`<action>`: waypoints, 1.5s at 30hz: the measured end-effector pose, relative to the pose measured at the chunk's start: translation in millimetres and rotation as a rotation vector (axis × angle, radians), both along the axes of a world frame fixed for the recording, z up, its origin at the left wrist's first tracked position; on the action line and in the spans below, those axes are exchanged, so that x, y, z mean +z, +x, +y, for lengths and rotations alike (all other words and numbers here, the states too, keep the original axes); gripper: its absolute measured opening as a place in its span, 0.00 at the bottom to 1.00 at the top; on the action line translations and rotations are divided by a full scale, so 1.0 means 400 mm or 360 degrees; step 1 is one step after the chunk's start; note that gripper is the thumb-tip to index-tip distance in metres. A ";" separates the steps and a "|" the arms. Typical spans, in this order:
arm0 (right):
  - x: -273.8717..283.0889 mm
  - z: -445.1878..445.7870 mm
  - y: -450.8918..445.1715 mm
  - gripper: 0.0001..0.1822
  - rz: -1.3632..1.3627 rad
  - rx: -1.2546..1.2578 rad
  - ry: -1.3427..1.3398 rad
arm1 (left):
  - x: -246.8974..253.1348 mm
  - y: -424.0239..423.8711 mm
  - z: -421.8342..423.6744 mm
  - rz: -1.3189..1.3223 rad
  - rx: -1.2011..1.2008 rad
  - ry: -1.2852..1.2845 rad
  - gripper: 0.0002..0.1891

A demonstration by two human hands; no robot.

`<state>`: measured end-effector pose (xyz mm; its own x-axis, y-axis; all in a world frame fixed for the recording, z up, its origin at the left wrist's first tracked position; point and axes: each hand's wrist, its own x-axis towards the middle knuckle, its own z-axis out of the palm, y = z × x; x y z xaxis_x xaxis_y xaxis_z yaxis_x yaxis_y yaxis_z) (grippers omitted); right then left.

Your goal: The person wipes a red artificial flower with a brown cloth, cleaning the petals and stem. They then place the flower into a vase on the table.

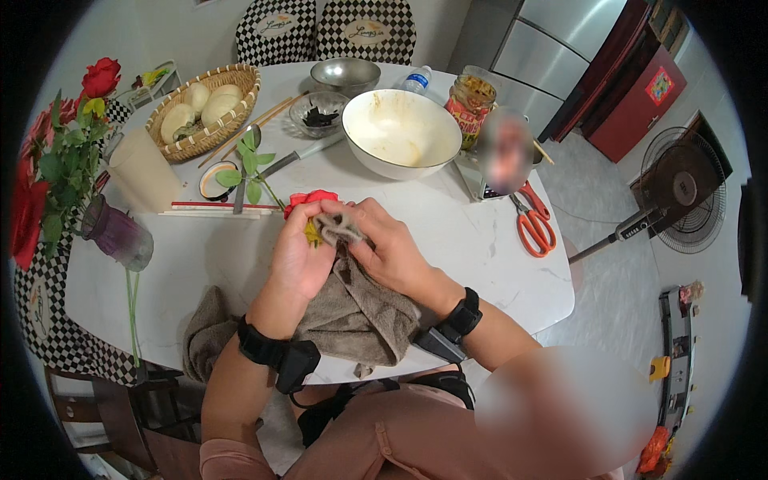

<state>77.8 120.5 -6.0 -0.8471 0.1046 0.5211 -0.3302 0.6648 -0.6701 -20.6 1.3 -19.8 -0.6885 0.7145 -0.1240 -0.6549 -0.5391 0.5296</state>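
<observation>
My left hand (300,252) is closed around a red artificial flower (309,199), whose green leafy stem (259,171) points up and left over the table. A bit of yellow shows between the fingers. My right hand (390,243) pinches a bunched corner of a grey-brown cloth (366,312) against the flower. The rest of the cloth hangs down onto the table's front edge. Where the fingers meet, the flower is partly hidden.
A white bowl (402,135), a glass bowl (318,115), a knife (306,153) and a wicker basket (204,114) lie beyond my hands. Orange-handled scissors (535,231) rest right. A purple vase (120,234) with artificial flowers is at the left. A floor fan (684,186) stands right.
</observation>
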 end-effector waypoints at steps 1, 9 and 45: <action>0.001 0.001 -0.001 0.31 -0.0035 -0.0027 -0.0036 | -0.017 -0.007 0.000 -0.0018 -0.0021 0.0037 0.08; -0.028 0.019 -0.012 0.19 -0.0079 -0.0316 0.0199 | 0.000 0.006 0.013 0.0098 -0.0164 0.0019 0.14; -0.007 0.012 -0.005 0.27 -0.0230 -0.0157 -0.0065 | 0.009 0.006 0.011 0.0210 -0.0179 -0.0011 0.18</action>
<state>75.9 125.5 -8.9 -0.8974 0.2096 0.3883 -0.1630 0.6604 -0.7330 -18.2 5.5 -16.2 -0.6150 0.7874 -0.0430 -0.6352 -0.4624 0.6186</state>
